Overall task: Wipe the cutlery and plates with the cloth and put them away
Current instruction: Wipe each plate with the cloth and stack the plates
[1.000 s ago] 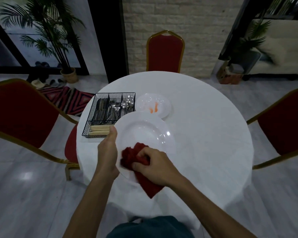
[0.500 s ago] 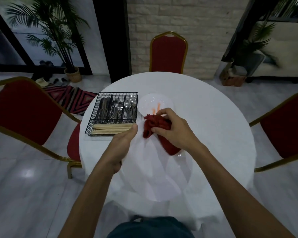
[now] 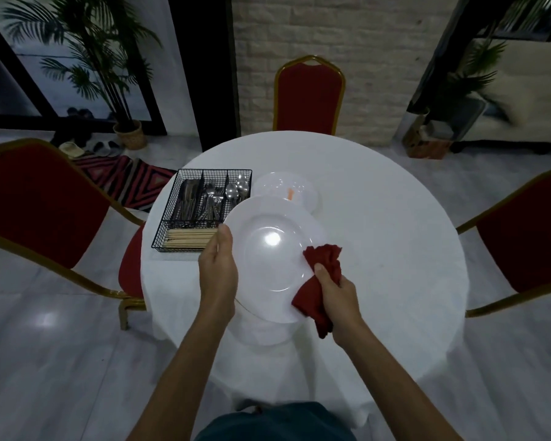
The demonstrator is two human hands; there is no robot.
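Plate held tilted above white table, near edge.
Left hand grips its left rim, thumb on top; right hand clenched round red cloth against right rim.

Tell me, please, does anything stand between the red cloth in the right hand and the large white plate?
Nothing visible does. The right hand grips the red cloth, which lies against the right rim of the large white plate. The left hand holds the plate's left rim, clear of the cloth.
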